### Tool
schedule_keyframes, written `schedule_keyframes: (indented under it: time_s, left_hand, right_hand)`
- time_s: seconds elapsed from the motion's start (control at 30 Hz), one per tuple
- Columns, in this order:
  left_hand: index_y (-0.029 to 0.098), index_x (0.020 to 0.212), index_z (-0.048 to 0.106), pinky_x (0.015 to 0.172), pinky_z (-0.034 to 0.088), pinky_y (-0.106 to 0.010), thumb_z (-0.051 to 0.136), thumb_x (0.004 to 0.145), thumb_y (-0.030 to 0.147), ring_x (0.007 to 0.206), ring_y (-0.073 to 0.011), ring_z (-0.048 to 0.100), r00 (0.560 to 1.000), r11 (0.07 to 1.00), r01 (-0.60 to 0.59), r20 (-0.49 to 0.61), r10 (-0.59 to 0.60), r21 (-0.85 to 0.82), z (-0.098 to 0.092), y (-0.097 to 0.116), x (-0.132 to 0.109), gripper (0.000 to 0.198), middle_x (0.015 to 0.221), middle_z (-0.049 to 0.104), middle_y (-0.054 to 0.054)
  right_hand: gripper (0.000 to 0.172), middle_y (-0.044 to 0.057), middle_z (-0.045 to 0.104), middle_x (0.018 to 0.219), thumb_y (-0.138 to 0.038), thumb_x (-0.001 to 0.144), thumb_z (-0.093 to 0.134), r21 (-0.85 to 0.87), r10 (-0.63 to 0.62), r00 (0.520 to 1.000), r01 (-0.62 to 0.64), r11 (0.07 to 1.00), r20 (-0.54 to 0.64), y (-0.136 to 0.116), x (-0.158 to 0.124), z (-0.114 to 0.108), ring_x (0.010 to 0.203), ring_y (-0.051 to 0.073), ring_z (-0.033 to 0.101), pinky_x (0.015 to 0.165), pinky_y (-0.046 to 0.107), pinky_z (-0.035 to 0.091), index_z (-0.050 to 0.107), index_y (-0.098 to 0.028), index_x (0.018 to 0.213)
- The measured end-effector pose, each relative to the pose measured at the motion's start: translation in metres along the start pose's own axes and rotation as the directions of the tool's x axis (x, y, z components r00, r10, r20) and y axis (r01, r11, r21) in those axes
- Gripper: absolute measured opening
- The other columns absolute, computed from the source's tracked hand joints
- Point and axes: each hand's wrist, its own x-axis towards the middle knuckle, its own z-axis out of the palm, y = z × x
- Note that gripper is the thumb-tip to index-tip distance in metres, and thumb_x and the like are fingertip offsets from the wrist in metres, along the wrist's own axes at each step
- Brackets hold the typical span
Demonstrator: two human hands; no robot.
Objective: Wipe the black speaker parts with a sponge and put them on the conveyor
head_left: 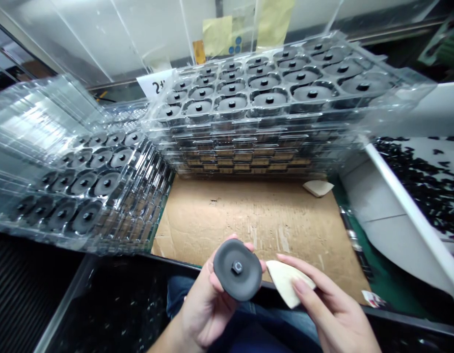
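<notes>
Head view: at the near middle, the left hand [215, 314] has its fingers clamped around a dark disc [230, 284]; right of it, the right hand [332, 299] pinches a pale wedge [285, 280] (with pointy corners).

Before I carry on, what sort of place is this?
Probably a factory workbench: stacked clear trays hold rows of dark discs, a white bin holds many small black pieces, and the left hand grips a similar disc.
</notes>
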Motion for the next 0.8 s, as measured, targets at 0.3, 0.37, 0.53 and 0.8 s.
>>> schedule_keyframes:
  time_s: [0.3,0.37,0.53,0.8]
  left_hand:
    - [0.025,0.103,0.066,0.081,0.047,-0.025,0.081,0.055,0.027,0.091,-0.0181,0.064,0.995,0.997,-0.022,-0.095,0.029,0.075,0.006,-0.01,0.005,0.05,0.103,0.07,-0.003]
    - [0.023,0.103,0.066,0.087,0.044,-0.027,0.082,0.054,0.031,0.095,-0.0193,0.062,0.996,0.993,-0.015,-0.081,0.025,0.114,0.005,-0.009,0.004,0.052,0.101,0.07,-0.005]
    - [0.027,0.094,0.069,0.084,0.045,-0.029,0.084,0.048,0.022,0.09,-0.0195,0.064,0.987,0.988,-0.062,-0.137,0.082,0.143,0.004,-0.004,0.004,0.048,0.098,0.071,-0.001]
    - [0.025,0.097,0.068,0.086,0.045,-0.031,0.087,0.039,0.031,0.09,-0.0213,0.064,0.995,0.995,0.024,-0.102,-0.015,0.095,0.004,-0.004,0.007,0.062,0.098,0.071,-0.004]
  right_hand:
    - [0.028,0.002,0.068,0.102,-0.022,0.087,0.051,-0.382,-0.527,0.849,0.498,0.779,0.032,-0.057,0.006,0.014,0.082,0.014,0.066,0.072,0.021,0.054,0.057,-0.025,0.114]
    - [0.034,0.005,0.067,0.102,-0.014,0.086,0.05,-0.384,-0.658,0.721,0.683,0.621,0.219,-0.07,0.007,0.023,0.084,0.016,0.064,0.076,0.027,0.051,0.053,-0.018,0.119]
    - [0.025,0.0,0.068,0.086,-0.01,0.086,0.045,-0.334,-0.53,0.687,0.715,0.614,0.497,-0.085,0.016,0.034,0.071,0.013,0.061,0.071,0.028,0.047,0.059,-0.021,0.104]
    - [0.027,0.002,0.068,0.088,-0.008,0.085,0.047,-0.311,-0.612,0.63,0.773,0.553,0.478,-0.073,0.018,0.023,0.074,0.014,0.061,0.07,0.027,0.046,0.056,-0.019,0.107]
